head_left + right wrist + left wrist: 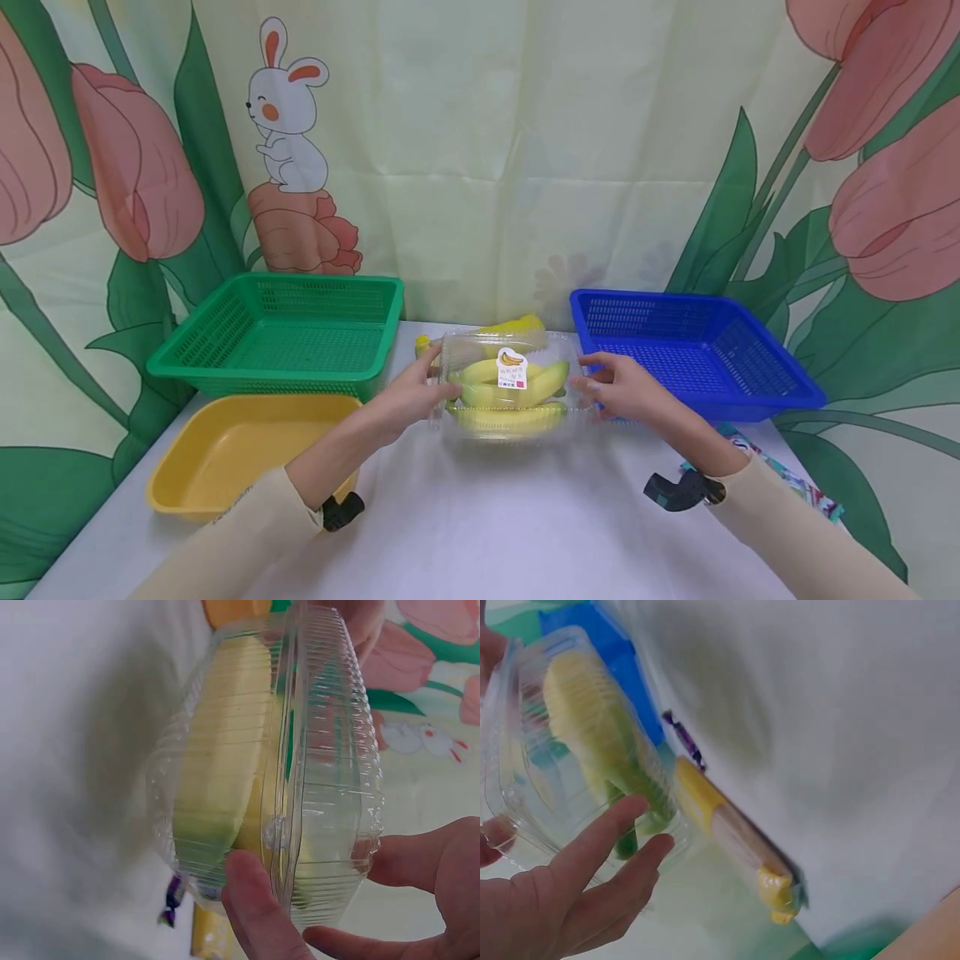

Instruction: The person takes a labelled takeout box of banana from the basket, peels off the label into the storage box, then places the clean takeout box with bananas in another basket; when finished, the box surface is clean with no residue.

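A clear plastic clamshell box (517, 435), lid down, holds yellow-green bananas (480, 393). A white sticker (512, 369) with a banana picture is on its lid. My left hand (405, 402) grips the box's left side, with thumb and fingers on the edge. At the opposite side, my right hand (628, 388) holds the box between thumb and fingers. The wrist views show the box raised off the table. Behind it lies a long yellow packet (731, 836) with a see-through middle, partly hidden in the head view. A small purple wrapped candy (684, 740) lies near that packet.
To the left stand a green basket (322, 377) and a yellow basin (225, 454). A blue basket (697, 343) is at the back right. A colourful packet (806, 487) lies under my right forearm. A printed curtain (465, 150) hangs behind the white table (540, 525).
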`<action>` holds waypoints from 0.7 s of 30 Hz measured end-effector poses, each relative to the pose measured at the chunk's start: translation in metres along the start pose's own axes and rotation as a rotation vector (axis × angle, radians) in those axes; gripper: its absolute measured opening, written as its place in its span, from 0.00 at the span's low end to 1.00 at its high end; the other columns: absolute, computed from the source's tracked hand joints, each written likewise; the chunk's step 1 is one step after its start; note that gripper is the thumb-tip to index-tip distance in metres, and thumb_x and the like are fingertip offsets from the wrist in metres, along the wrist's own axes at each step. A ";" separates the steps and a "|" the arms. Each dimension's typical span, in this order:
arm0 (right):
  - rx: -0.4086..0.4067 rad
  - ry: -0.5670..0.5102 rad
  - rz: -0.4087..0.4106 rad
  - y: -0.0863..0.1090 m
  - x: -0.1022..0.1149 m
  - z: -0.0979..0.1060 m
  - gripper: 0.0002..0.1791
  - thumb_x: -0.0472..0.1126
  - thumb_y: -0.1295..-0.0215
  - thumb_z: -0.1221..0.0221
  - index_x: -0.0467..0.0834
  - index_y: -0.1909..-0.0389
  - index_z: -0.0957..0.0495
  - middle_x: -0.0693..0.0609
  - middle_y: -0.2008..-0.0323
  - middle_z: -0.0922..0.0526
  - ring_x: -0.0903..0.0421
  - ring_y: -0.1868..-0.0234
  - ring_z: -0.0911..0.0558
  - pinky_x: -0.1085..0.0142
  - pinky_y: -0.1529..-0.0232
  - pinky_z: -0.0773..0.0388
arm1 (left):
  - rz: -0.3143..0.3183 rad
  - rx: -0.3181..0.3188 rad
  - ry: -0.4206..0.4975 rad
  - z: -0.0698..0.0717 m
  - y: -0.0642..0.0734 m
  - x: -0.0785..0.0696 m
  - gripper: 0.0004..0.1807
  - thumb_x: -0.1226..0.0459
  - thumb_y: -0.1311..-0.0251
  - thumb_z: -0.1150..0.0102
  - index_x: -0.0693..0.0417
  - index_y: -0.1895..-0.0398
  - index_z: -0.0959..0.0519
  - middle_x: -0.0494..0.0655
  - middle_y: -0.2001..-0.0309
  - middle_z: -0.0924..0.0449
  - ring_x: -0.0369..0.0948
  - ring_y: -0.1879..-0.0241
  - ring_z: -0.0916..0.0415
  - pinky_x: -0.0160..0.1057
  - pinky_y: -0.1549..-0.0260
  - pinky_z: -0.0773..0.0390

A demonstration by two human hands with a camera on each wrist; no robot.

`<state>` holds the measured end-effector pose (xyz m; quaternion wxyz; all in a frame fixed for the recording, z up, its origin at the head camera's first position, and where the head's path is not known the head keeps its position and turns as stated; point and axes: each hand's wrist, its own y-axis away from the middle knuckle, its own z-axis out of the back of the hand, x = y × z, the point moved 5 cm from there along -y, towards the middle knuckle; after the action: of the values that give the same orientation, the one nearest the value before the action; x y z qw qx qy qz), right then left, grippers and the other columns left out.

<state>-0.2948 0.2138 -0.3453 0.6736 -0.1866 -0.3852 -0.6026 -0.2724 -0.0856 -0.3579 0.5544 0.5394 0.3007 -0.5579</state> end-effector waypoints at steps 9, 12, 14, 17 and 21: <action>0.029 -0.065 -0.071 0.008 -0.021 -0.026 0.33 0.46 0.22 0.39 0.35 0.25 0.36 0.31 0.40 0.16 0.49 0.52 0.10 0.57 0.58 0.09 | 0.048 -0.025 -0.005 -0.010 0.009 0.024 0.51 0.65 0.30 0.38 0.49 0.12 0.57 0.67 0.17 0.48 0.64 0.19 0.45 0.66 0.22 0.38; 0.032 -0.097 -0.073 0.009 -0.026 -0.034 0.33 0.46 0.22 0.39 0.35 0.25 0.36 0.32 0.41 0.15 0.49 0.52 0.10 0.55 0.58 0.09 | 0.050 -0.021 0.001 -0.011 0.011 0.029 0.52 0.65 0.31 0.38 0.47 0.12 0.59 0.68 0.17 0.48 0.65 0.19 0.46 0.67 0.22 0.39; 0.028 -0.110 -0.072 0.009 -0.028 -0.037 0.33 0.46 0.23 0.38 0.35 0.26 0.35 0.32 0.43 0.14 0.49 0.53 0.10 0.55 0.58 0.09 | 0.048 -0.020 0.003 -0.013 0.013 0.032 0.53 0.65 0.31 0.38 0.46 0.12 0.60 0.69 0.18 0.48 0.65 0.19 0.47 0.67 0.22 0.39; 0.028 -0.127 -0.078 0.010 -0.032 -0.039 0.32 0.46 0.23 0.37 0.35 0.26 0.34 0.34 0.44 0.13 0.49 0.52 0.10 0.54 0.57 0.09 | 0.044 -0.020 0.003 -0.015 0.014 0.037 0.54 0.65 0.31 0.37 0.45 0.12 0.62 0.70 0.18 0.49 0.67 0.18 0.48 0.68 0.23 0.39; 0.030 -0.133 -0.093 0.010 -0.037 -0.040 0.33 0.47 0.24 0.37 0.36 0.26 0.34 0.34 0.44 0.14 0.49 0.51 0.11 0.55 0.56 0.09 | 0.027 -0.020 -0.009 -0.017 0.014 0.041 0.53 0.65 0.33 0.36 0.40 0.12 0.58 0.70 0.17 0.50 0.69 0.18 0.51 0.71 0.24 0.40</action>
<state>-0.2727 0.2117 -0.3958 0.6206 -0.1982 -0.4464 -0.6135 -0.2465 -0.0845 -0.3963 0.5687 0.5353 0.2965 -0.5497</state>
